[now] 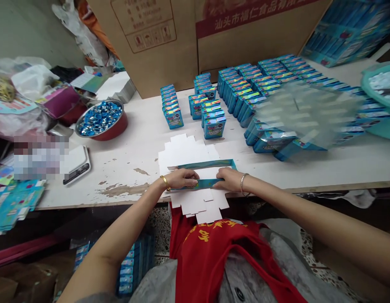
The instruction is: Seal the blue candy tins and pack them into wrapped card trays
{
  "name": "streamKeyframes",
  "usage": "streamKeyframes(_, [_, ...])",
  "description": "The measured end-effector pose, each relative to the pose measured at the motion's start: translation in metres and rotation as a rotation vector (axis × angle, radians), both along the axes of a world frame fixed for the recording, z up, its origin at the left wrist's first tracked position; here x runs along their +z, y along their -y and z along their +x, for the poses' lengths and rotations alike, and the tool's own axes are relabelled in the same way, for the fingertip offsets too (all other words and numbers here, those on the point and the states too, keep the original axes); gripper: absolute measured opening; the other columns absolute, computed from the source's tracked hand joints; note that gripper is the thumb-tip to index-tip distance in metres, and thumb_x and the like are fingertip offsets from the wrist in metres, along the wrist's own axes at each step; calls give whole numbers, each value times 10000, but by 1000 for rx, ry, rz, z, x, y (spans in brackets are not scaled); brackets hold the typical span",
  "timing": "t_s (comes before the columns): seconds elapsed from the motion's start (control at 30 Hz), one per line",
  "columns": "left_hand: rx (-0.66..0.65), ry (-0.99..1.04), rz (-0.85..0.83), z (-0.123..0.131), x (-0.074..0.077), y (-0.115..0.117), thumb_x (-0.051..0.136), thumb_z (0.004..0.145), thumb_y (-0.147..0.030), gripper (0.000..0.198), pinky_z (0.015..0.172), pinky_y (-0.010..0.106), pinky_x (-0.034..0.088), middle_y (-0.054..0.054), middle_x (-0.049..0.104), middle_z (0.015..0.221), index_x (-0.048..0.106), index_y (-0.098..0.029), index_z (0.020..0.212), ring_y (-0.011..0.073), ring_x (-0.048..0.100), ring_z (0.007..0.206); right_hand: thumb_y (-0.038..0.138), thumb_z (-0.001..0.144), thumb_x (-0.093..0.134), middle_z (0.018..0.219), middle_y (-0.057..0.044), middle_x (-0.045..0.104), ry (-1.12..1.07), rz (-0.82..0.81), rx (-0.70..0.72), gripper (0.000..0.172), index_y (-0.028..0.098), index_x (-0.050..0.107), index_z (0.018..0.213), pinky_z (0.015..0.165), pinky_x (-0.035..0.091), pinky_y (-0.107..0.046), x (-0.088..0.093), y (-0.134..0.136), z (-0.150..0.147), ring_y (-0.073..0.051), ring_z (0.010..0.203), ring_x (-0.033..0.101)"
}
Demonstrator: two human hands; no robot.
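White die-cut carton blank (188,147) lies on the scarred counter (119,176), under both hands. Left hand (181,179) and right hand (229,179) sit on its teal band (202,184); closed grip or flat press, cannot tell. Blurred sheet (303,115) at right: unreadable.

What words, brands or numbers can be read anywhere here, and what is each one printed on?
"汕头市福仁食品有限公司" stands in white on the red band of the cardboard carton.
Small blue boxes: front lettering, too small to read.
Printed panel on the carton: small text and handling signs, too small to read.
Red shirt: yellow Chinese characters, seen from above and unreadable.
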State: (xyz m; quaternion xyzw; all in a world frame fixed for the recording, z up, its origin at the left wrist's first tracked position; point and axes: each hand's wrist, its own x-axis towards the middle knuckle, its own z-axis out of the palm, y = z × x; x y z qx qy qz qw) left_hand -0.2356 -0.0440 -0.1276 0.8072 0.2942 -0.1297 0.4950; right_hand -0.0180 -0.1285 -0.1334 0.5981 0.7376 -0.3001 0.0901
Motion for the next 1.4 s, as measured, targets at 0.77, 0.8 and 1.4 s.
streamKeyframes(0.77, [108, -270, 809, -11, 36, 7, 530, 851, -248, 394, 801, 342, 436, 67, 672, 925, 485, -201, 1239, 232, 618, 891, 352, 809, 669, 1102, -142, 596, 29, 631, 172, 436, 167, 541, 1184, 722, 363, -348, 32, 43, -50, -272, 966, 533])
streamKeyframes(0.8, [122, -259, 780, -10, 34, 12, 508, 841, -196, 398, 752, 319, 439, 43, 669, 837, 472, -197, 1237, 215, 623, 808, 365, 822, 655, 1127, -144, 588, 15, 640, 146, 467, 177, 520, 1227, 685, 358, -343, 29, 49, -59, -260, 922, 542])
streamKeyframes(1.4, [-336, 154, 833, -7, 22, 54, 504, 900, -286, 180, 865, 349, 426, 111, 528, 1205, 656, -199, 937, 221, 519, 1024, 278, 981, 365, 803, -65, 580, -429, 754, 83, 282, 163, 600, 877, 712, 406, -288, -38, 77, 0, -176, 772, 483])
